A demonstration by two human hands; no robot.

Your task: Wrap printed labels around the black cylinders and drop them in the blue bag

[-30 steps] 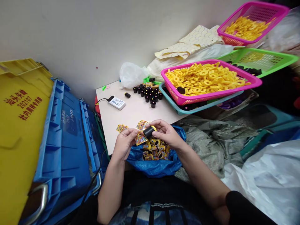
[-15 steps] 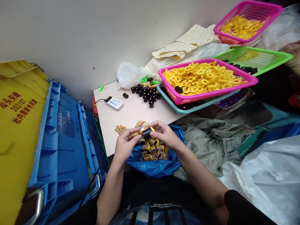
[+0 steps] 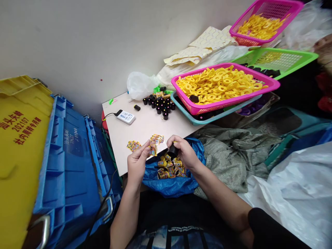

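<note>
Head view looks down on two bare hands working just past the near edge of a white table. The left hand is half closed, thumb and forefinger pinching a small yellow printed label upright, with more labels just beyond it; whether those touch the hand or lie on the table, I cannot tell. The right hand is curled firmly around a black cylinder, its fingers hiding part of it. Directly below the hands, off the table's near edge, a blue plastic bag holds a heap of labelled cylinders.

On the table's left side lies a small label bunch. Toward the back sit a white card reader, a loose black cylinder and a cluster of black cylinders. Beyond the table's right end, a pink basket full of yellow rings rests on a teal tray. Left of the table stands a blue crate beside a yellow bin lid with red lettering.
</note>
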